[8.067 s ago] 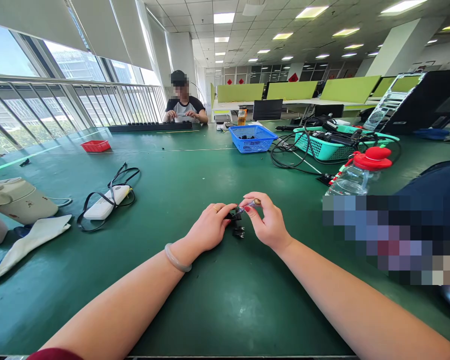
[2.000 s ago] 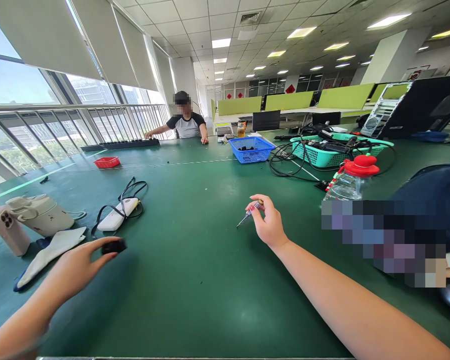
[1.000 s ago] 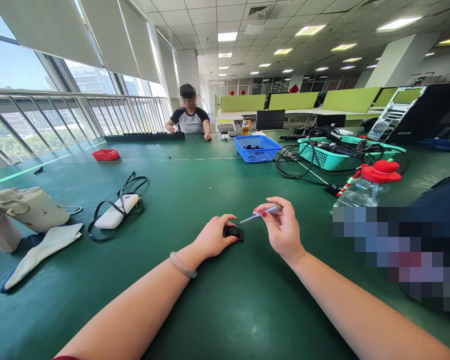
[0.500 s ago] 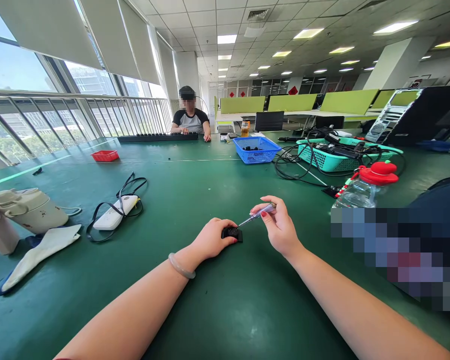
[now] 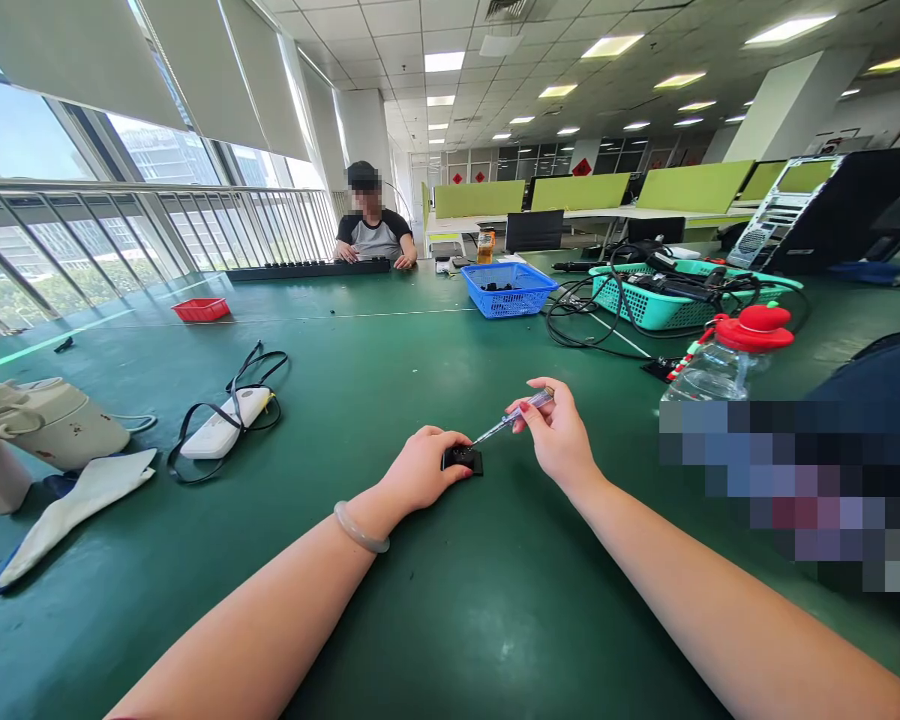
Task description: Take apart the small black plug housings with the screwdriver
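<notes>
A small black part [image 5: 466, 461], too small to make out in detail, lies on the green table [image 5: 450, 610] in front of me. My left hand [image 5: 423, 468] grips it, thumb on the near side and fingers on the far side. In my right hand [image 5: 557, 432] is a screwdriver [image 5: 513, 415] with a clear handle, pinched between thumb and fingers. Its shaft slants down to the left, and the tip meets the top of the black part or hovers just over it.
To the left lie a white device with a black strap [image 5: 229, 424], a cloth pouch [image 5: 75, 510] and a red tray [image 5: 201, 310]. Beyond my hands are a blue basket [image 5: 508, 290] and a green basket of cables [image 5: 649, 312]. A red-lidded bottle [image 5: 709, 374] stands right. A person [image 5: 375, 235] sits opposite.
The view has tilted and shifted slightly. My left hand keeps its grip on the black part, and the screwdriver stays at it. The person opposite has moved their hands a little.
</notes>
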### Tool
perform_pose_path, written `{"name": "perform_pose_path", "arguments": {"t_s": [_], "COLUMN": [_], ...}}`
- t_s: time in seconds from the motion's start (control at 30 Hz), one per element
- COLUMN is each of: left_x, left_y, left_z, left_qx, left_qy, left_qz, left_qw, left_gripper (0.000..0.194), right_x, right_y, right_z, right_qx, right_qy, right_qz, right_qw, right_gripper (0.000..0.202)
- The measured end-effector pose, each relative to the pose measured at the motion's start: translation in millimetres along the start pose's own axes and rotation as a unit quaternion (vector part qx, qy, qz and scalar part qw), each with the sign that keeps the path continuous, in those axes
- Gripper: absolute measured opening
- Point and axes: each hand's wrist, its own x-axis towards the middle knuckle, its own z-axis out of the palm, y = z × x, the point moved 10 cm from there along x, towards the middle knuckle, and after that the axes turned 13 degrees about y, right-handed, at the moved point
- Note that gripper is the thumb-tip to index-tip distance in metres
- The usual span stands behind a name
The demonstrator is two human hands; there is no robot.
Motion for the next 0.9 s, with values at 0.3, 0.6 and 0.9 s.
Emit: {"name": "perform_pose_path", "arguments": {"t_s": [0.3, 0.6, 0.9], "left_x": [-3, 0, -1], "left_y": [5, 3, 1], "left_z": [-1.7, -0.5, -0.1], "left_qx": [0.037, -0.004, -0.001], "left_qy": [0.008, 0.0, 0.009], "left_qz": [0.001, 0.004, -0.02], "left_qw": [0.999, 1.0, 1.0], "left_gripper": [0.039, 0.047, 0.057], "right_x": [4, 2, 2], "right_y": [23, 28, 55], "right_z": [-7, 6, 3], "right_qx": [-0.034, 0.068, 0.124], "right_qy": [0.036, -0.024, 0.002], "right_qz": [0.067, 0.094, 0.186], "right_qw": [0.997, 0.993, 0.975], "right_gripper": [0.055, 0.051, 0.047]}}
